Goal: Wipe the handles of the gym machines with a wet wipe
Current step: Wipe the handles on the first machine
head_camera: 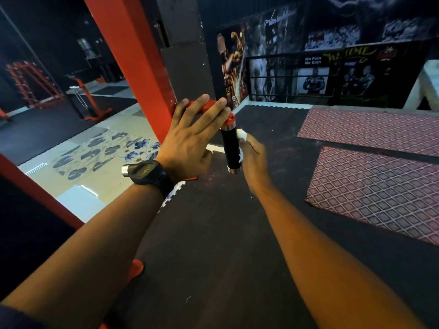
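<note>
Right hand (254, 157) seemingly clasps white wet wipe (241, 134) against black chrome-capped handle (229, 148); left hand (190, 138) flat on red bar (209, 106).

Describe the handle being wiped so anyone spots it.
Start at the slanted red beam. Under the left hand a red arm juts out; the black grip hangs from its end. Only it is black, silver-collared, with a white wipe against it.

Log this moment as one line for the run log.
step: handle wipe | left hand: fingers straight, resting on red bar | right hand: holds wet wipe against black handle
</note>
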{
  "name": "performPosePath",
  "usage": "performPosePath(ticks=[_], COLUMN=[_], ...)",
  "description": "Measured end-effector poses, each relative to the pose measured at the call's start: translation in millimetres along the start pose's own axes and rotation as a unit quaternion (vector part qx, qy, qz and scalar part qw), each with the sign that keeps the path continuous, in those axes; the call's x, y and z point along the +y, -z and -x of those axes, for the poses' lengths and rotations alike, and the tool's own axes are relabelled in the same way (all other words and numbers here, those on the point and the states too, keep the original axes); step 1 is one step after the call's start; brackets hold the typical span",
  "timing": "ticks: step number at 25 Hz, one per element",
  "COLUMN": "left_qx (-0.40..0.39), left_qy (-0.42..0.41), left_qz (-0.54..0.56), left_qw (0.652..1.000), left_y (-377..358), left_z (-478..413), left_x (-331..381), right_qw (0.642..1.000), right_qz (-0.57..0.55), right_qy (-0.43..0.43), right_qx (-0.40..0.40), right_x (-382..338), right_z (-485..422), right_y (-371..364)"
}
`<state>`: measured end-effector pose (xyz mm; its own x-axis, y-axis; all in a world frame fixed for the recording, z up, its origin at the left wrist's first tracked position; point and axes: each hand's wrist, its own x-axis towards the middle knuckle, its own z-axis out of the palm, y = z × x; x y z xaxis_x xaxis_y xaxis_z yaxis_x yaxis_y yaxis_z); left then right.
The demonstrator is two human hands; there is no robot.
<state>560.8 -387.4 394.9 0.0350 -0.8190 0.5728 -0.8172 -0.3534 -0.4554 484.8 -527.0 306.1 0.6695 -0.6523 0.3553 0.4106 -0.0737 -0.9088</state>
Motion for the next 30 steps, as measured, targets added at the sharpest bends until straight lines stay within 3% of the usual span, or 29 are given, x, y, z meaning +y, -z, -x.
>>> performPosePath(ticks=[5,9,11,14,17,22,27,30], left_qx=[-0.043,-0.085,-0.088,-0.095,-0.091,-0.093,-0.091,-0.088], left_qy=[0.003,0.010,0.008,0.003,-0.009,-0.030,-0.022,-0.022], left_qz=[-0.024,-0.048,-0.055,-0.057,-0.073,-0.080,-0.077,-0.091], left_qw=[0.999,0.995,0.995,0.994,0.993,0.992,0.993,0.992], left_y=[6,12,13,13,12,7,0,-3], left_z=[2,6,6,7,9,6,-2,-2], left_x=[7,9,8,5,1,-8,-13,-15], right_qw=[0.997,0.997,0.983,0.940,0.880,0.719,0.688,0.641], right_qz=[0.003,0.057,0.109,0.194,0.297,0.501,0.531,0.580], right_qy=[0.075,0.051,0.133,0.278,0.370,0.477,0.491,0.496], right_qx=[0.005,0.030,0.058,0.046,-0.009,-0.061,-0.064,-0.084], right_x=[0,17,15,28,50,51,41,48], right_z=[5,25,26,40,49,9,-2,-4], right_y=[-1,-1,-7,-9,-10,20,24,28])
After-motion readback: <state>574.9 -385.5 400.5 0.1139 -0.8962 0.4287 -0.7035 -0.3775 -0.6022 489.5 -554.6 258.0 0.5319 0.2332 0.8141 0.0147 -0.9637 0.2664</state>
